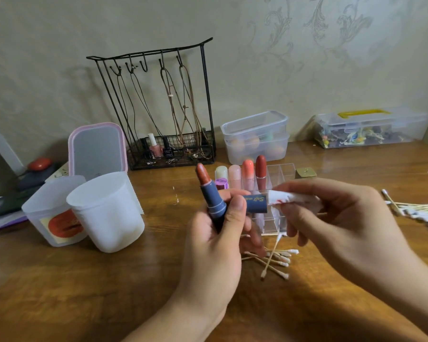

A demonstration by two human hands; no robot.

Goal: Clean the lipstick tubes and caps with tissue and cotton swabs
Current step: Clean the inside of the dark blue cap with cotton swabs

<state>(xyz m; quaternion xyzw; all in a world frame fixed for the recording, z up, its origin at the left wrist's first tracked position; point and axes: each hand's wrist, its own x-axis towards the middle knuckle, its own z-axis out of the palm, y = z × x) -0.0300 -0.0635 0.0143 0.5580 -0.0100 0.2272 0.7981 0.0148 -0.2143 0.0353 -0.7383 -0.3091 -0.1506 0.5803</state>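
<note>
Left hand (216, 233) grips the open blue lipstick tube (211, 199) and its blue cap (256, 202), mouth facing right toward the rolled red-stained white tissue (289, 198) pinched in the right hand (341, 218)

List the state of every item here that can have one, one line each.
Blue lipstick tube: uncapped, brown-red bullet extended, held in the left hand.
Blue lipstick cap: off the tube, also in the left hand.
Rolled white tissue: red-stained, pinched by the right hand, tip at the cap's mouth.
Four lipsticks in the clear acrylic organiser: uncapped, upright.
Clear plastic box: lid on.
Two white plastic cups: open.
</note>
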